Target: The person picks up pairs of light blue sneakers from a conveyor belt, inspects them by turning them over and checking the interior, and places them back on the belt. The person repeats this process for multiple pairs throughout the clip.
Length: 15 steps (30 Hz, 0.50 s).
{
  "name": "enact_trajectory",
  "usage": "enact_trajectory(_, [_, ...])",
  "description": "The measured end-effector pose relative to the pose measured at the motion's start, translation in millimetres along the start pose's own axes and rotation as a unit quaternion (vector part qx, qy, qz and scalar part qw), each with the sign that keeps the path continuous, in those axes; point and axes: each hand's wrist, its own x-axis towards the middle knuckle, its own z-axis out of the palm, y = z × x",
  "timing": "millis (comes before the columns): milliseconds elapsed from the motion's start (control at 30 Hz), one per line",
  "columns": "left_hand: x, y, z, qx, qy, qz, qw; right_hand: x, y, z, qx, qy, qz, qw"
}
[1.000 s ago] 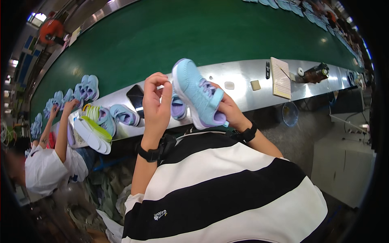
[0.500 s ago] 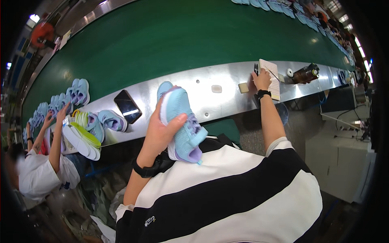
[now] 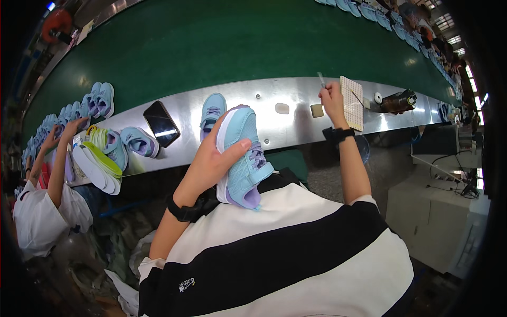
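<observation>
A light blue sneaker (image 3: 243,153) with lilac laces and lining and a white sole is in my left hand (image 3: 207,168). Thumb and fingers clasp it around the sole and upper, its heel end close to my shirt. Beyond it, a second blue sneaker (image 3: 212,111) stands on the metal ledge. My right hand (image 3: 332,105) is raised over the ledge, its fingers closed on a slim pale-tipped tool (image 3: 321,79). That tool is blurred, so its exact kind is unclear. Beside this hand lies a gridded notepad (image 3: 353,103) with a thin dark stick across it.
A phone (image 3: 161,124), a loose sneaker (image 3: 139,142) and white insoles (image 3: 97,170) lie to the left on the metal ledge (image 3: 185,121). Two small blocks, a white roll and a dark bottle (image 3: 398,101) are to the right. Rows of sneakers sit along the green belt (image 3: 211,47). A co-worker reaches in at left.
My right hand has lifted off the notepad and moved left with the slim tool. The sneaker stays in my left hand. The view has shifted a little.
</observation>
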Motion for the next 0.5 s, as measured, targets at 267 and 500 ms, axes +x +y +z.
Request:
enact_trajectory(267, [2.3, 0.4, 0.2, 0.024, -0.018, 0.011, 0.999, -100.7, -213.7, 2.0, 0.023, -0.158, -0.433, 0.887])
enact_trajectory(500, [0.2, -0.6, -0.2, 0.028, -0.012, 0.002, 1.000, -91.7, -223.2, 4.8, -0.006, -0.193, -0.487, 0.852])
